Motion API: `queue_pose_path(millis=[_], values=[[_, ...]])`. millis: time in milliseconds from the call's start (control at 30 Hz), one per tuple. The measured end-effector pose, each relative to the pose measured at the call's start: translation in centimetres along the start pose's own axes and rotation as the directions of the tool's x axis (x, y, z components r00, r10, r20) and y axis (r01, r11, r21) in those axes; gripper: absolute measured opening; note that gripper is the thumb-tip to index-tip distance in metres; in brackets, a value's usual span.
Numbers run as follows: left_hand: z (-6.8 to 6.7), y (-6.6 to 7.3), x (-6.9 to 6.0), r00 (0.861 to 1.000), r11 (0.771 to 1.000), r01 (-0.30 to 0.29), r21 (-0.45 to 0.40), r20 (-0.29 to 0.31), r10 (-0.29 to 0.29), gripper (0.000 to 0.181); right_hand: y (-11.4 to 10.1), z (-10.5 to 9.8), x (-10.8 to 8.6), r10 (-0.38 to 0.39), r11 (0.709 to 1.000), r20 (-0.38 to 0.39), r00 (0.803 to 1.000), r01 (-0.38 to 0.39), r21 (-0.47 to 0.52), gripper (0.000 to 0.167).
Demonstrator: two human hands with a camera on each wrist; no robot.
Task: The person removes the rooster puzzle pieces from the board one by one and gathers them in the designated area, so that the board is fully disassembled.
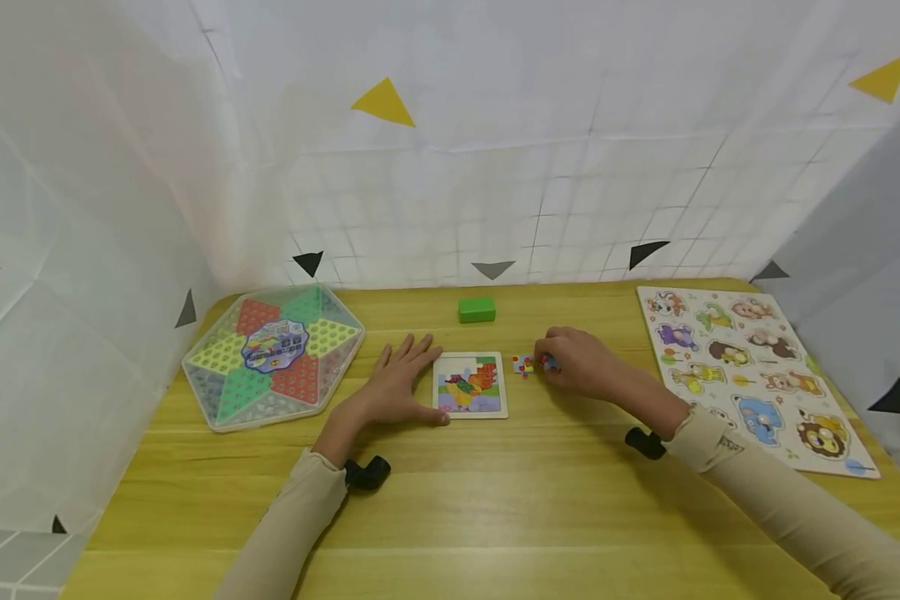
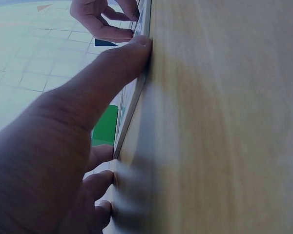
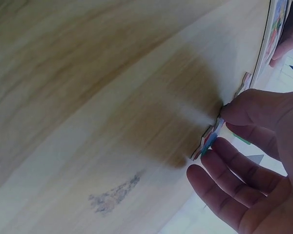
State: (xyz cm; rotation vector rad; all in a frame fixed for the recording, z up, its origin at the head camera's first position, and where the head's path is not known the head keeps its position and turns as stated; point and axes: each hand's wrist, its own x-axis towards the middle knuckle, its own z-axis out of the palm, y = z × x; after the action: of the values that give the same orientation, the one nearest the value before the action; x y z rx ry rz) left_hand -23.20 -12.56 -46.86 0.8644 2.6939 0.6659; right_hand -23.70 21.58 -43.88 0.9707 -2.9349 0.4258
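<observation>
A small square jigsaw puzzle (image 1: 470, 386) in a pale frame lies on the table, showing a colourful rooster-like bird, with a green patch at its top right corner. My left hand (image 1: 399, 385) is spread along its left side. In the left wrist view the thumb (image 2: 132, 48) touches the frame's edge and the fingertips rest by its far corner. Right of the frame lies a loose jigsaw piece (image 1: 523, 364). Beside it my right hand (image 1: 581, 362) pinches another jigsaw piece (image 3: 212, 136) between thumb and fingers, low over the table; the fingers partly hide it.
A green block (image 1: 477, 310) sits behind the puzzle. At the left lies a hexagonal Chinese checkers box (image 1: 273, 357). A white animal peg puzzle board (image 1: 753, 379) lies at the right, close to the right forearm. White sheeting (image 1: 487, 183) hangs behind the wooden table (image 1: 450, 517).
</observation>
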Motion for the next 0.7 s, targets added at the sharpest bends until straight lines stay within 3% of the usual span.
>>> queue_pose_path(millis=[700], values=[[0.0, 0.0, 0.0, 1.000, 1.000, -0.004, 0.000, -0.001, 0.004, 0.115, -1.5, -0.8, 0.4, -0.030, 0.999, -0.031, 0.999, 0.030, 0.015, 0.015]])
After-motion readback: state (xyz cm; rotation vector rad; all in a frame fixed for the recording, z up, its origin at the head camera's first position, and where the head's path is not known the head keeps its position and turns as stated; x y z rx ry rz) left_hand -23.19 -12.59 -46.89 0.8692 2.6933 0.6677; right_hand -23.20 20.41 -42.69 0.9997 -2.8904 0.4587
